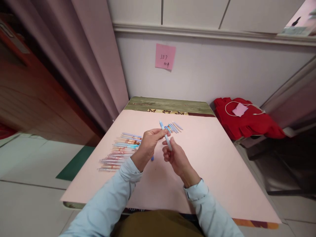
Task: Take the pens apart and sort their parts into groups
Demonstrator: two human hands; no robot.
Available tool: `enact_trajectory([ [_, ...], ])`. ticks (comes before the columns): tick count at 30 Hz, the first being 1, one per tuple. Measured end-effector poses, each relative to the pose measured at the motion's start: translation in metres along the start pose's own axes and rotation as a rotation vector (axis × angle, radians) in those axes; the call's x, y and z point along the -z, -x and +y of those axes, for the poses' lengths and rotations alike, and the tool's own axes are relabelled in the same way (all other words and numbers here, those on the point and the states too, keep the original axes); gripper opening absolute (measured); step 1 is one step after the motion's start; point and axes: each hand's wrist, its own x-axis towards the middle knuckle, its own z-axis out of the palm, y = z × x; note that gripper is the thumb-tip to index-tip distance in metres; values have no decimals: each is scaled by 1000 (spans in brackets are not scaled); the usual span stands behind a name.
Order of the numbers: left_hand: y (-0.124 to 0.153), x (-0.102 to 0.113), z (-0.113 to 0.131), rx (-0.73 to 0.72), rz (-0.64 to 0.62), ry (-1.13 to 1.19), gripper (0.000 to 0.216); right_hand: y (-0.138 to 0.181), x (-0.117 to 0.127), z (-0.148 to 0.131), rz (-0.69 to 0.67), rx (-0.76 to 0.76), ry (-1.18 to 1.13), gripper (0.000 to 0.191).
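Note:
A pale blue pen (168,141) is held upright at a tilt above the middle of the table. My left hand (150,141) pinches it at the upper part of its barrel, between thumb and fingers. Lower down, my right hand (178,157) has its fingers curled about the other end, thumb beside the barrel. Behind my hands lies a small group of pens (176,127), partly covered by the left fingers. A long row of many-coloured pens (120,153) lies left of my left hand. A small dark blue piece (152,158) shows beside my left wrist, mostly hidden.
The table (212,184) is covered with pale pink sheeting, with a green patterned strip (170,104) at its far edge. Red cloth (237,121) with a white cable (228,110) lies at the right. A pink note (165,56) is stuck on the wall. A curtain (98,49) hangs at left.

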Motion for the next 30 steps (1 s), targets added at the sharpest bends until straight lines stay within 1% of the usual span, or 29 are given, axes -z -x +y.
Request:
enact_trajectory([
  [2,-1,0,1,5,-5,-27,30,-2,0,1,-12,-35,-19,53],
  [3,-1,0,1,6,-3,-31,30,-3,1,2,-11,-30,-26,52],
  [7,-4,1,-5,-10,38,-4,30,-5,0,4,21,95,-55,37],
  [9,-5,0,-6,-10,53,16,30,-4,0,5,28,127,-57,38],
  [12,-5,-2,-5,10,49,41,31,-4,0,5,6,19,-58,40],
  [14,-6,-2,-4,32,48,58,31,-6,1,5,9,-39,-53,47],
  [15,-6,-2,-4,44,53,75,31,-7,1,6,16,-38,-51,48],
  [18,-10,0,-7,60,98,137,32,-10,1,8,59,37,-61,36],
  [20,-14,2,-9,61,128,143,33,-12,1,9,81,60,-91,37],
  [23,-19,5,-13,68,109,135,34,-14,1,8,42,24,-106,38],
  [25,-22,7,-15,75,100,146,35,-15,2,7,21,4,-66,37],
  [30,-36,17,-16,93,156,148,37,-15,15,3,57,-36,101,39],
])
